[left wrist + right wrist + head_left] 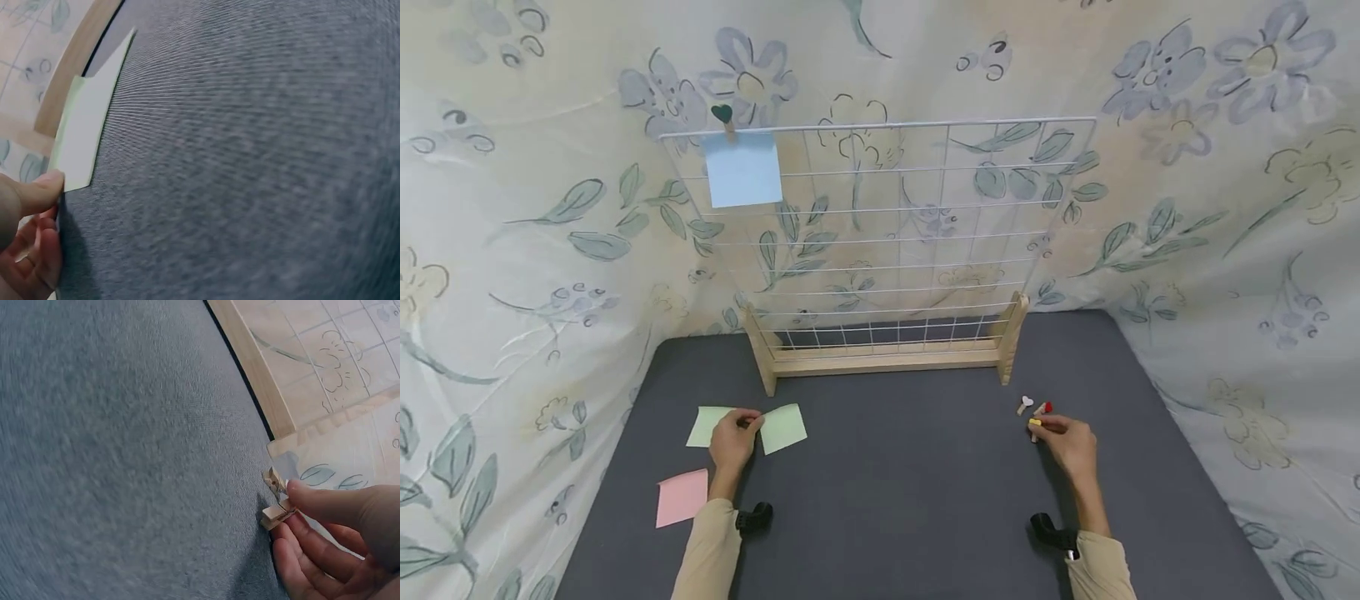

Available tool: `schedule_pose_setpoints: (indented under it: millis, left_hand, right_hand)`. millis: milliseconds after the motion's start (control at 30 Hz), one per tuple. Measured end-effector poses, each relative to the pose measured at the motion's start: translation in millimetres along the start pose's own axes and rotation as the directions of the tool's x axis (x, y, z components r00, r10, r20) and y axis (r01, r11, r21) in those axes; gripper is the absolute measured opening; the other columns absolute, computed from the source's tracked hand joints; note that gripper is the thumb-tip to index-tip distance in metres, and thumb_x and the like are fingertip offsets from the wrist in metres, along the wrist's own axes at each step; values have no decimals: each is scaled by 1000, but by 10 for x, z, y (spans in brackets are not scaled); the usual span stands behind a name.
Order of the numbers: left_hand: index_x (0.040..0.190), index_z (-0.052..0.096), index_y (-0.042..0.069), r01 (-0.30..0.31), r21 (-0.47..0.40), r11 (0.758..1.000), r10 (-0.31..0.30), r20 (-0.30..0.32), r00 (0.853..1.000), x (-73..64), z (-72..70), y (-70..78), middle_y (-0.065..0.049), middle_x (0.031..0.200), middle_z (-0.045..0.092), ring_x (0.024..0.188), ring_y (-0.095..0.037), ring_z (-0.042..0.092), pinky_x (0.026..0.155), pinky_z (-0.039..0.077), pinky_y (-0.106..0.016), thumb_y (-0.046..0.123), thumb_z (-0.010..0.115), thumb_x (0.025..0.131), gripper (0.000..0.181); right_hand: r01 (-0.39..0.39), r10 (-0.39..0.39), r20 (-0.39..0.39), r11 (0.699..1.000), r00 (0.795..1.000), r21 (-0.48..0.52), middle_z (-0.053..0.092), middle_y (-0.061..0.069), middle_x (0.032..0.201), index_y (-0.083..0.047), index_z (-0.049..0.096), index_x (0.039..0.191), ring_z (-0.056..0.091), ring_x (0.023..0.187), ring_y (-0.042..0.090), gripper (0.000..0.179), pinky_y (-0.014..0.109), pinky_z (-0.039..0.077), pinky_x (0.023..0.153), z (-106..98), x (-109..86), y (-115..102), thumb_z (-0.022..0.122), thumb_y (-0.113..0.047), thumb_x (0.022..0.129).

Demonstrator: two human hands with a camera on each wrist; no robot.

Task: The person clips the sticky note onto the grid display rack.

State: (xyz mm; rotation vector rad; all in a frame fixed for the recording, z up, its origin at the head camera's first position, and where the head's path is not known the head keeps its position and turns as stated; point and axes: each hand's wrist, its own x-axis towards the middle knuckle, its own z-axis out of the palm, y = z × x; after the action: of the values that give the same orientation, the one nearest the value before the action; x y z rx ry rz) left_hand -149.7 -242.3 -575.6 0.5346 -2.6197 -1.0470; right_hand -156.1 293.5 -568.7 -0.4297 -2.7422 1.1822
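Pinching a green note by its edge in left hand, lower left, likely to keep its face uncovered. Pinching a yellow clip in right hand, lower right. Also showing, upper left: a blue note clipped to a rack, apparently for hanging.

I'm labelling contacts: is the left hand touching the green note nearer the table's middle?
Touching. The left wrist view shows the left hand, its thumb laid on a corner of the green note.

A dark tabletop carries a rack, notes and clips.
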Motion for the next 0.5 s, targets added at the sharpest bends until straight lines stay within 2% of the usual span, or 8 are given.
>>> schedule_pose_setpoints:
  millis: [167, 200, 300, 367, 433, 500]
  left_hand:
    - [90, 73, -2, -47, -10, 999, 48, 68, 997, 86, -17, 27, -14, 81, 66, 72, -27, 58, 60, 42, -33, 10, 73, 88, 12]
    - [91, 73, -3, -53, -16, 998, 54, 74, 996, 85, -25, 25, -14, 81, 66, 71, -26, 57, 60, 42, -33, 9, 73, 88, 12]
    - [91, 73, -3, -56, -42, 998, 59, 66, 996, 62, -47, 3, -14, 80, 66, 68, -22, 54, 59, 41, -30, 8, 73, 88, 12]
    - [92, 73, -4, -37, -71, 997, 41, 62, 997, 33, -59, -18, -15, 80, 66, 65, -19, 54, 56, 44, -26, 8, 73, 89, 12]
    - [93, 73, -3, -6, -105, 994, 13, 64, 998, 14, -69, -36, -16, 81, 67, 63, -16, 54, 52, 46, -20, 9, 72, 90, 13]
    - [95, 73, -3, 25, -136, 990, -16, 69, 997, 8, -79, -55, -16, 82, 68, 60, -14, 55, 48, 47, -16, 9, 72, 90, 14]
  right_hand:
    - [-33, 33, 5, 997, 999, 63, 74, 15, 93, -1, 76, 104, 63, 71, 8, 30, 18, 49, 55, 13, -58, 7, 78, -24, 85]
    - [-29, 29, 4, 997, 1000, 76, 74, 16, 94, -1, 75, 106, 64, 71, 8, 30, 17, 50, 55, 19, -64, 6, 78, -23, 85]
    - [2, -2, 0, 997, 1000, 75, 74, 17, 96, -1, 74, 108, 68, 79, 18, 30, 16, 50, 57, 30, -84, -4, 79, -19, 85]
    - [11, -12, 8, 998, 1000, 66, 73, 18, 97, 0, 74, 110, 69, 86, 27, 31, 18, 51, 59, 34, -89, -6, 79, -18, 85]
    - [22, -23, 12, 999, 1000, 45, 73, 20, 98, 0, 74, 110, 67, 92, 36, 31, 24, 52, 61, 30, -91, -12, 79, -18, 85]
    - [25, -26, 24, 999, 999, 39, 72, 22, 100, 1, 73, 111, 66, 95, 38, 31, 31, 55, 64, 20, -93, -26, 78, -18, 86]
